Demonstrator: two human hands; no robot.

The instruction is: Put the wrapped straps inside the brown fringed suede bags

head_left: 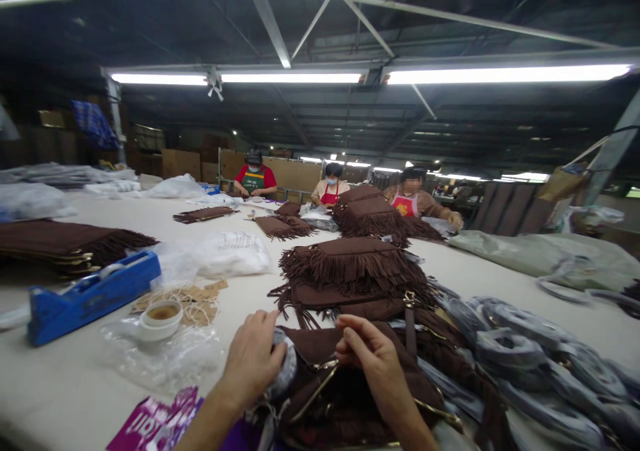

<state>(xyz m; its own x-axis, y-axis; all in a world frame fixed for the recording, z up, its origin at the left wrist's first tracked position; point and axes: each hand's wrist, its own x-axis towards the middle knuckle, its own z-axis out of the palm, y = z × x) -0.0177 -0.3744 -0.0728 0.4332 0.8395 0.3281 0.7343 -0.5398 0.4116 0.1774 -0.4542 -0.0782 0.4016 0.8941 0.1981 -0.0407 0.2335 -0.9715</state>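
A dark brown bag [363, 397] lies in front of me, its gold zip open and its inside dark. My right hand [367, 351] is closed in a pinch at the bag's upper edge, near the end of the zip; what lies right between the fingertips is hard to see. On the bag's left side, my left hand [254, 352] curls over a greyish plastic-wrapped roll [286, 364], thumb against it and other fingertips partly hidden. Just beyond the hands is a stack of brown fringed bags [350, 264].
To the left are a blue tape dispenser [95, 294], a white tub [161, 319], clear plastic and a purple packet [155, 421]. Coiled wrapped straps [530, 351] cover the right side. Several people work across the table [235, 221], near more fringed bags [370, 211].
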